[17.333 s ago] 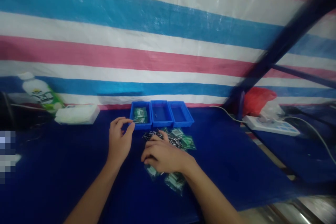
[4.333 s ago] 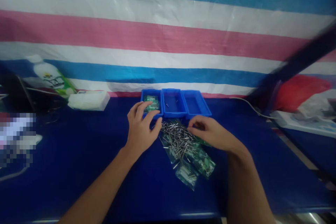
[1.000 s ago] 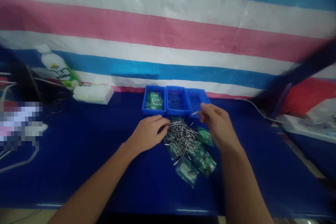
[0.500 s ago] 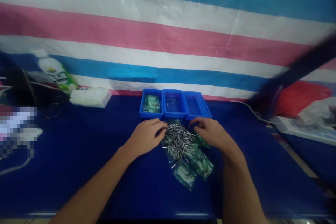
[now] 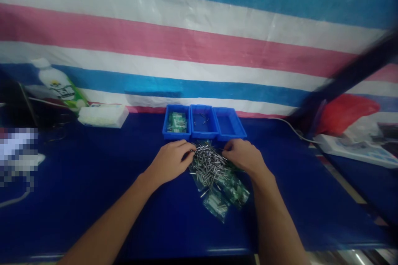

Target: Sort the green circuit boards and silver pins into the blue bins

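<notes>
Item: heap of metal pins (image 5: 207,162), on the blue table (image 5: 93,190) before three blue bins (image 5: 203,122). My left hand (image 5: 170,161) and right hand (image 5: 244,156) flank it, fingertips curled into its edges (pinch unclear). Green packets (image 5: 230,190) lie beneath.

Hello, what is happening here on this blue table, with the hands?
A person works with bare hands at a blue table. The left hand and right hand both rest on the edges of a pile of small metal pins, which lies over clear green packets. Behind it stand three blue bins: the left one holds green packets, the middle one a few pins. Whether either grip holds a pin is unclear.
</notes>
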{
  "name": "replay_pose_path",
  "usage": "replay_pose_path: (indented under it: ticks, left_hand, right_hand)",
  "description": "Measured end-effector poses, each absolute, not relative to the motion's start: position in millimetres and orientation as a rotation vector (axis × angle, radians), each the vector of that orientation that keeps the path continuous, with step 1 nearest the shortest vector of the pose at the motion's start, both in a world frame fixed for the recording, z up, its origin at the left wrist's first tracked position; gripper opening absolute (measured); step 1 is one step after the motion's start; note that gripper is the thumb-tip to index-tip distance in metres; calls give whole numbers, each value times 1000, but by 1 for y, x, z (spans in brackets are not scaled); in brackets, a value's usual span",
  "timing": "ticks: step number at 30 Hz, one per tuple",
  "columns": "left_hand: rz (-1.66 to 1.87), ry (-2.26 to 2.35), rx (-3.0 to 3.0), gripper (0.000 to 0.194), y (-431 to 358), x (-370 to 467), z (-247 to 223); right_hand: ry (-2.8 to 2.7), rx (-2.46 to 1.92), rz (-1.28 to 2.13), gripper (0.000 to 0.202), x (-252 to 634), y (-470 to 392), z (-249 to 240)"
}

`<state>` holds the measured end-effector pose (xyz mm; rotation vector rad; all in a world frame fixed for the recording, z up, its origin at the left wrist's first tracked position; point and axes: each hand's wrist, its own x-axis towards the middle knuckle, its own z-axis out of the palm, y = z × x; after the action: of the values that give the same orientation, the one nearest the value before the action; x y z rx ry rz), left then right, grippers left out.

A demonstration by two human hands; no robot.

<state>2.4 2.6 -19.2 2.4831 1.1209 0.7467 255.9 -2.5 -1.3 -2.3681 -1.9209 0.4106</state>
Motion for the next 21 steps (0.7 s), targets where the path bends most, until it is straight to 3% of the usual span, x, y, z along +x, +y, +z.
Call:
replay_pose_path:
  ticks: [10, 21]
  left_hand:
    - [810, 1095, 2462, 22, 2, 2, -17]
    - [922, 1048, 2405, 22, -5, 7, -11]
  right_hand:
    - [-1916, -2077, 640, 13, 275, -1, -6]
    - [-2021, -1222, 651, 9, 218, -16, 20]
